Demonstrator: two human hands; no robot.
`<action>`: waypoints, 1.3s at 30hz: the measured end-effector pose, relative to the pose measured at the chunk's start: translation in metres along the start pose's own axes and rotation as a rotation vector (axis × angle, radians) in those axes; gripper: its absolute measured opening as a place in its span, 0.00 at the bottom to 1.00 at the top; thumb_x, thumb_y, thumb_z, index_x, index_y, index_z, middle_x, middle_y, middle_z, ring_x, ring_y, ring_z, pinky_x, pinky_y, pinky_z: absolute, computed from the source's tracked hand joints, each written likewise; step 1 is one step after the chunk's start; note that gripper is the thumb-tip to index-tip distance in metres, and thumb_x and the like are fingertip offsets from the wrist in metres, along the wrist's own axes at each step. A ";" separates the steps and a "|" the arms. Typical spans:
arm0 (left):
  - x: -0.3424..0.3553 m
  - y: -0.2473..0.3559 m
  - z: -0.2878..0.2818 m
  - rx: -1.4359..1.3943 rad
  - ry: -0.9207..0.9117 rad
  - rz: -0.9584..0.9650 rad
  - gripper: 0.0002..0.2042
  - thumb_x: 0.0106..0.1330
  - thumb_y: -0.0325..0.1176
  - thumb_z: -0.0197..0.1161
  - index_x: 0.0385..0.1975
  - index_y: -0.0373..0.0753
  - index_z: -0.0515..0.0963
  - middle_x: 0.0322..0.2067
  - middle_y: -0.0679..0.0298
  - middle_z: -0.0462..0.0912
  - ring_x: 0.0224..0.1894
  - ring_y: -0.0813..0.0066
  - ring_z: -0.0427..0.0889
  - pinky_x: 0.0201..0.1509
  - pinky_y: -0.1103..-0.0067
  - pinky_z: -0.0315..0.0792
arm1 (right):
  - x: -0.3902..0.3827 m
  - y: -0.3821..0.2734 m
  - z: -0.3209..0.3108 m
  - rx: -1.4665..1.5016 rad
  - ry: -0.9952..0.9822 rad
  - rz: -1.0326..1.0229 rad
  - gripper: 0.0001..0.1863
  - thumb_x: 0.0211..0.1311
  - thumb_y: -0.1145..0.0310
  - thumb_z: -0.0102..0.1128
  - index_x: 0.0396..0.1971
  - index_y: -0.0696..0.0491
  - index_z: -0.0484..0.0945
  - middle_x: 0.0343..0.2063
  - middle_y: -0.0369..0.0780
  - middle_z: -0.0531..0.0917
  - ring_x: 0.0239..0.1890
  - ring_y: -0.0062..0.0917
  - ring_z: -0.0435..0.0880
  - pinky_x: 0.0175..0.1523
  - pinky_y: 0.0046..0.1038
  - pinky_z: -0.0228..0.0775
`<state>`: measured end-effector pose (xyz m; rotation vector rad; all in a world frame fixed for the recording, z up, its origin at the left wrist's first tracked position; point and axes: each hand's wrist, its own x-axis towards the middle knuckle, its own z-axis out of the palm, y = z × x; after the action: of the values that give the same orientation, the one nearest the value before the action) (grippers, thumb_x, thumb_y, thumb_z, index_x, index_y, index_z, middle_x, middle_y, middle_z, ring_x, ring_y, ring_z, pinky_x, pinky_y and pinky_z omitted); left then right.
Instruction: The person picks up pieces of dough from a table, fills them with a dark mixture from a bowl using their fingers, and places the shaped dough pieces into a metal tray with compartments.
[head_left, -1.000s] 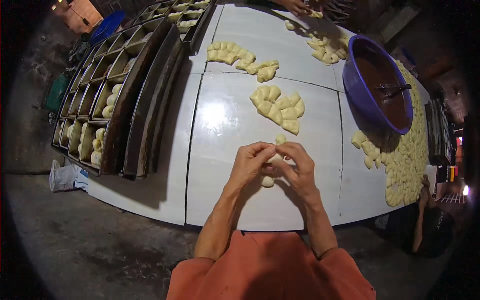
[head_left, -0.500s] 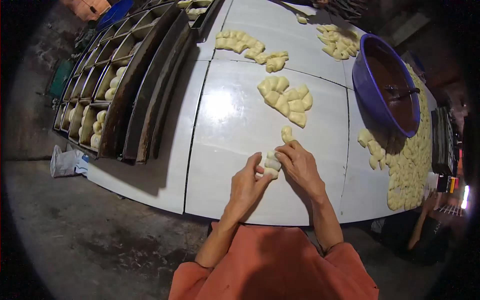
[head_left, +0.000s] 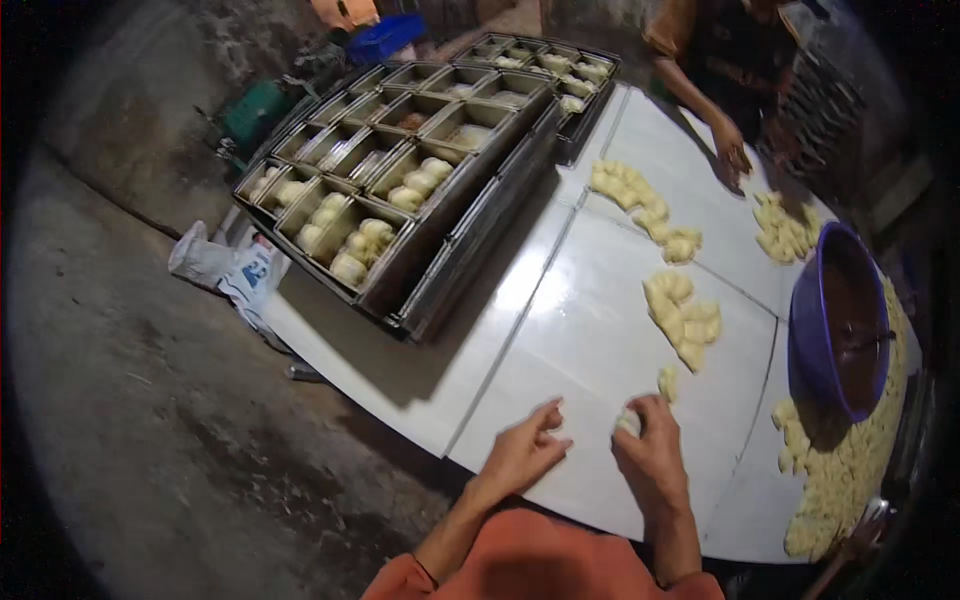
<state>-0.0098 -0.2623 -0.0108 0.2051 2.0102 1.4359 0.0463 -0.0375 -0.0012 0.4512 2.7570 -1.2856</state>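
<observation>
Pale dough (head_left: 628, 423), rounded, in right hand (head_left: 654, 450)

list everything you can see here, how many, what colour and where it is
table: 1, white, centre
divided metal trays: at least 2, dark, left and far left
dough balls: several, cream, in tray compartments
dough clusters: several, pale yellow, mid-table and far end
dough spread: many pieces, pale yellow, right side
small dough piece: 1, pale yellow, beyond right grip
bowl: 1, purple, right, brown contents
handle: 1, dark, in bowl
bag: count unclear, white, left table edge
bin-like thing: 1, blue, background
co-worker: 1, dark clothing, far end
held dough: count unclear, pale, right grip
shirt: 1, orange, bottom
left grip: 1, bare, near table edge, empty
right grip: 1, bare, holding dough
</observation>
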 end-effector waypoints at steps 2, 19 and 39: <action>-0.008 0.001 -0.018 -0.026 -0.026 0.013 0.32 0.66 0.35 0.68 0.69 0.40 0.65 0.52 0.50 0.82 0.44 0.72 0.86 0.49 0.76 0.79 | 0.010 0.001 -0.004 0.078 -0.082 0.125 0.25 0.49 0.72 0.69 0.48 0.59 0.73 0.42 0.52 0.80 0.44 0.41 0.82 0.49 0.35 0.76; -0.024 -0.027 -0.190 -0.125 -0.157 -0.042 0.31 0.67 0.40 0.68 0.69 0.40 0.66 0.54 0.56 0.82 0.45 0.74 0.85 0.50 0.75 0.80 | 0.311 -0.369 0.082 -0.077 -0.107 -0.597 0.30 0.48 0.49 0.69 0.46 0.57 0.78 0.47 0.49 0.81 0.43 0.35 0.83 0.49 0.36 0.75; 0.009 0.002 -0.128 -0.005 -0.203 -0.022 0.24 0.65 0.28 0.68 0.61 0.30 0.72 0.47 0.52 0.85 0.44 0.73 0.86 0.47 0.79 0.79 | 0.190 -0.199 0.026 0.181 0.724 -0.798 0.15 0.58 0.60 0.68 0.35 0.56 0.79 0.29 0.43 0.83 0.31 0.36 0.85 0.36 0.35 0.75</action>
<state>-0.0923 -0.3586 0.0109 0.3126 1.8383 1.3490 -0.1942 -0.1337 0.0942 -0.3096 3.6410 -1.8110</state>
